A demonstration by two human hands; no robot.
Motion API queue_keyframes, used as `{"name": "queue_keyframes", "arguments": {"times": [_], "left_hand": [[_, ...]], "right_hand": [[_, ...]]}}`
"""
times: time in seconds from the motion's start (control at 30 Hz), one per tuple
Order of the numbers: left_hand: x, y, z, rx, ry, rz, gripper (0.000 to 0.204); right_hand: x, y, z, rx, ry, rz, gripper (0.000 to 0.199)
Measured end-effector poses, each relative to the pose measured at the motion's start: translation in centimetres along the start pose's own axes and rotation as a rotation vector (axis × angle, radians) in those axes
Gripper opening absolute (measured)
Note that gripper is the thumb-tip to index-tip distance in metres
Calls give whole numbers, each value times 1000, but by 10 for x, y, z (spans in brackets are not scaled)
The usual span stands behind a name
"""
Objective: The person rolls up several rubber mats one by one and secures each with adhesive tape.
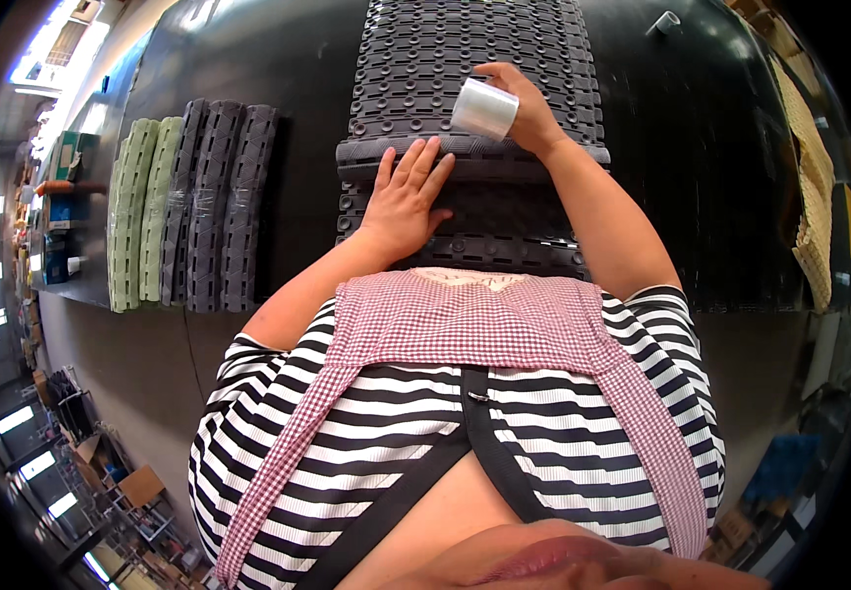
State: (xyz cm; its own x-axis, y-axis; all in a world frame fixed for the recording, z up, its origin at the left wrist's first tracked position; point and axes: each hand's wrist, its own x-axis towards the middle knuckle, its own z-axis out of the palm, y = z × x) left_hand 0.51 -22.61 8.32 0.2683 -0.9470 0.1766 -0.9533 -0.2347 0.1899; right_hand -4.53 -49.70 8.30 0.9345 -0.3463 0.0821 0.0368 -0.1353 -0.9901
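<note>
A dark grey rubbery mat [425, 98] with rows of round studs and slots lies in front of me, running away to the far edge. Its near end is folded or rolled over into a ridge [347, 155]. Flat on that ridge rests my left hand [408, 202], fingers spread, holding nothing. Above the mat, my right hand [531, 113] is closed around a roll of clear wrap film [484, 108]. Whether any film runs from the roll to the mat cannot be made out.
On the black table [307, 59] at left stand several rolled mats, green [130, 216] and dark grey [214, 197]. Boxes [66, 157] sit beyond them. A small roll [663, 23] lies far right, and tan textured sheets [807, 177] line the right edge.
</note>
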Motion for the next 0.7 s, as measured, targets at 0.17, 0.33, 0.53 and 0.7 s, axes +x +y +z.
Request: {"name": "queue_keyframes", "arguments": {"times": [0.17,0.33,0.53,0.7], "left_hand": [[72,-53,4,55,-16,-22,101],[157,-102,-28,-186,-393,-55,100],[183,-153,-16,-276,-28,97,47],[176,-116,9,-175,284,138,39]], "right_hand": [[-37,-1,9,-197,-11,-383,28],[-48,18,25,-728,90,-581,40],[45,-6,6,-730,35,-344,29],[127,58,-35,-242,226,-135,15]]}}
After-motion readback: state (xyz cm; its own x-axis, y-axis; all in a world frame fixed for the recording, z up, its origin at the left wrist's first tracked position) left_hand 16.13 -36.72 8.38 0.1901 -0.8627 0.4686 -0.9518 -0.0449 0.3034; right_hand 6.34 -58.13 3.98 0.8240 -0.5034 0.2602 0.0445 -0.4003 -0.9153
